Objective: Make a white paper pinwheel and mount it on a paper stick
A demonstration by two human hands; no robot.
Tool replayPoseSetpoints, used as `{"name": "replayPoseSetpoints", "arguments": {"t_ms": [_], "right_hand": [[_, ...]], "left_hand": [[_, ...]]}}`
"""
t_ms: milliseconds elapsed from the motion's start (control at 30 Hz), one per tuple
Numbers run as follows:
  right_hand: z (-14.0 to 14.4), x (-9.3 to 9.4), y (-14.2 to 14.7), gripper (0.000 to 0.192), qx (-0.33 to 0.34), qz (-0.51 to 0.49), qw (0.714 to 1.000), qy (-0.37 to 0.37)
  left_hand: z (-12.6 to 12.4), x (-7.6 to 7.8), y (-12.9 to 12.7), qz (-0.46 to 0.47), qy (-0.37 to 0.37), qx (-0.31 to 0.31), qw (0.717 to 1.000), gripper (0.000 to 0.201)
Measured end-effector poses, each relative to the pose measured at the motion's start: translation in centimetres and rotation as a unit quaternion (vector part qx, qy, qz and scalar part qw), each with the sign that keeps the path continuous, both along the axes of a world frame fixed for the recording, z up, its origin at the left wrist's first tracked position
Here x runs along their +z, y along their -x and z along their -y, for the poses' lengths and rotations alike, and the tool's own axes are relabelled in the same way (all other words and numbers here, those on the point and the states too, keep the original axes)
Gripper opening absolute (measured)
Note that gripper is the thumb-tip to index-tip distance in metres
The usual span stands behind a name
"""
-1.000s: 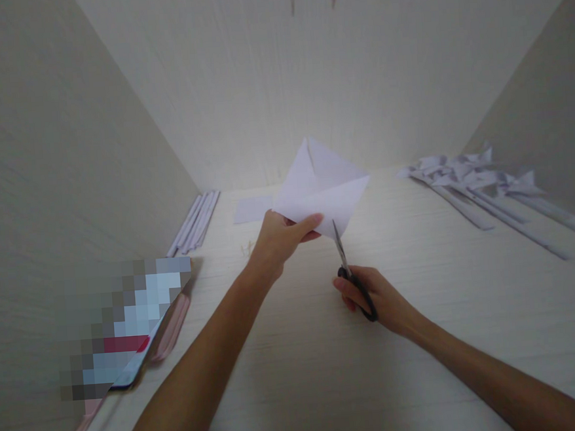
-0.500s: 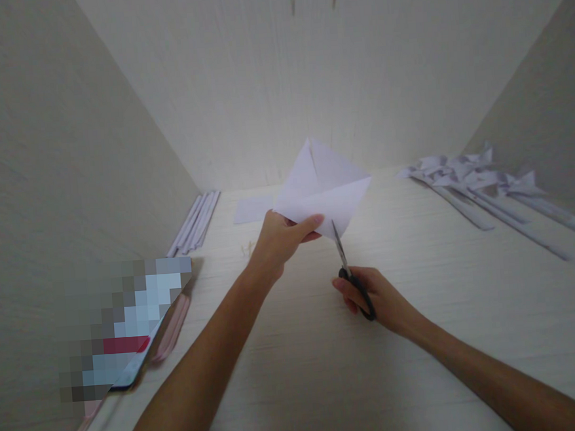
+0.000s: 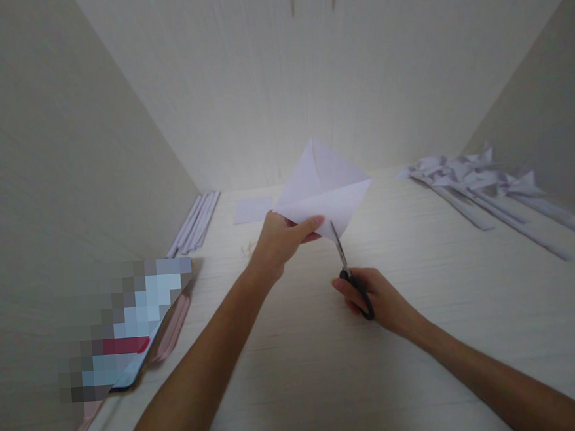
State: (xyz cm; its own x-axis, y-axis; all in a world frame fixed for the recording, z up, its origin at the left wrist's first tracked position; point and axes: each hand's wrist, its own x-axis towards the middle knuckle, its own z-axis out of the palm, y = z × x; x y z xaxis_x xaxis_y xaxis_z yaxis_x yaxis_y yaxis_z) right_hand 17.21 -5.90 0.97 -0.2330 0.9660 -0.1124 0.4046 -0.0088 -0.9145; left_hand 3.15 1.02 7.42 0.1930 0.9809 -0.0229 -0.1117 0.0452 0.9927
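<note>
Left hand (image 3: 280, 237) pinching lower corner of folded white paper sheet (image 3: 326, 190), raised off pale wooden desk (image 3: 328, 370) so blades reach; right hand (image 3: 379, 298) closed through black-handled scissors (image 3: 349, 270), tips at paper's bottom edge.

Left hand (image 3: 280, 237) pinches folded paper (image 3: 326, 190); right hand (image 3: 379, 299) grips scissors (image 3: 348, 270).

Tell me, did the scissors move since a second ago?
Barely. The scissors in the right hand edged slightly left, judged against the small paper sheet lying on the desk.
</note>
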Motion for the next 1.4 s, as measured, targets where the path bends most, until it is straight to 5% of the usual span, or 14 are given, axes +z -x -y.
{"name": "replayPoseSetpoints", "arguments": {"t_ms": [1400], "right_hand": [[0.02,-0.09,0.06,0.04,-0.012,-0.022,1.0,-0.003]], "left_hand": [[-0.08,-0.22,0.07,-0.011,-0.008,-0.017,1.0,0.029]]}}
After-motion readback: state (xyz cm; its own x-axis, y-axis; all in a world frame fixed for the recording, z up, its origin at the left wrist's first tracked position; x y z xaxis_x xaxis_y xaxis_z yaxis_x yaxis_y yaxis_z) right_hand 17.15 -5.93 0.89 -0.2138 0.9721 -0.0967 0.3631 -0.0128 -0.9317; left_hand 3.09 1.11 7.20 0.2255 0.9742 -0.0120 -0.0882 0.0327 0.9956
